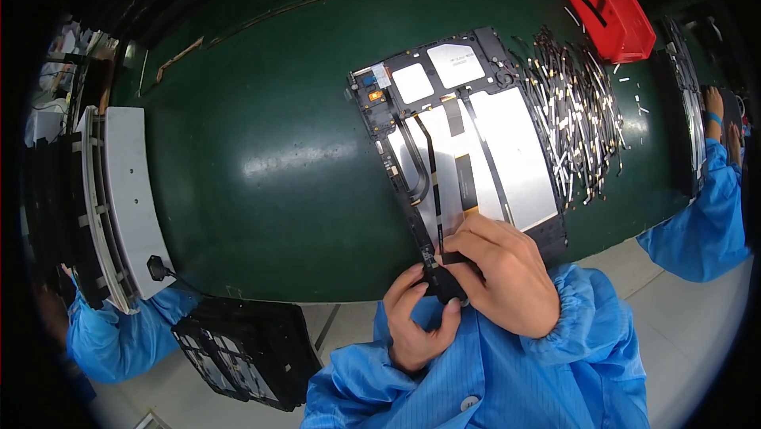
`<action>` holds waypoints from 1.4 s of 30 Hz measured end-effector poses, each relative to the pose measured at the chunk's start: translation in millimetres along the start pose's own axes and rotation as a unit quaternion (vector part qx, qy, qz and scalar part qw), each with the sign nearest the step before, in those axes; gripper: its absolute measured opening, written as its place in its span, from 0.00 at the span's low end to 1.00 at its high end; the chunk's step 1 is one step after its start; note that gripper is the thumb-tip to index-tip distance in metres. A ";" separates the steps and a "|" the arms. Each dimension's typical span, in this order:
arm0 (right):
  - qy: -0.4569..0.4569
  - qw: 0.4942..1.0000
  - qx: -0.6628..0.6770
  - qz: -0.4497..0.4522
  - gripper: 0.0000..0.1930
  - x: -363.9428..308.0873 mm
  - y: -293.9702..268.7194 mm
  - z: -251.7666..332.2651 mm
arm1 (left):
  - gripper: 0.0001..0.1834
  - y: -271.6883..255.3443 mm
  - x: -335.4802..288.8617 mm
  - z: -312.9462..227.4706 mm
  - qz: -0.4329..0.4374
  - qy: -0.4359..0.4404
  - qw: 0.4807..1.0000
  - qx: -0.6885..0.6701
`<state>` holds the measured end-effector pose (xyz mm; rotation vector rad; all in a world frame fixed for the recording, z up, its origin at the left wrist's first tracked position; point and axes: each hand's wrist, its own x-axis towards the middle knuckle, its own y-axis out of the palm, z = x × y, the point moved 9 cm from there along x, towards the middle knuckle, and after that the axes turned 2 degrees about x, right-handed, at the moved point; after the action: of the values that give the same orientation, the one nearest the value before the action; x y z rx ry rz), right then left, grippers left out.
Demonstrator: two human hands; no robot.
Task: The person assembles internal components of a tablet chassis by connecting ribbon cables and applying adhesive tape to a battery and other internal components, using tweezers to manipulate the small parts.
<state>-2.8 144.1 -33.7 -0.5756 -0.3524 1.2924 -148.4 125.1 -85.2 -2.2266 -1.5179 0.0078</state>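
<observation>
A black-framed flat electronic device (515, 151), tablet-like with silver panels, lies tilted on the green table (277, 96), its near edge close to my body. A thin black flex cable (434, 161) runs down its left part toward the near left corner. My left hand (416, 322) is closed around that corner, thumb and fingers on the black frame. Above the same corner, my right hand (507, 270) is closed, with thumb and forefinger pinching the cable's near end. The fingers partly hide the exact grip.
Beside the device's right edge lies a heap of thin dark strips (579, 120), with a red bin (634, 36) behind it. White housings (131, 199) and a black plug (158, 268) are at left. Stacked black panels (238, 350) stand below the table edge. Co-workers' blue sleeves (697, 223) show at both sides.
</observation>
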 end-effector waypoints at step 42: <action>0.040 0.901 0.385 0.197 0.06 -76.8 -15.3 -22.1 | 0.04 18.0 -2.1 -71.0 0.173 -0.034 0.977 -0.118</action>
<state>2.3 63.0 -37.3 -0.0122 0.3697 1.6495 -115.7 92.7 -28.2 -2.6822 -1.1976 0.0111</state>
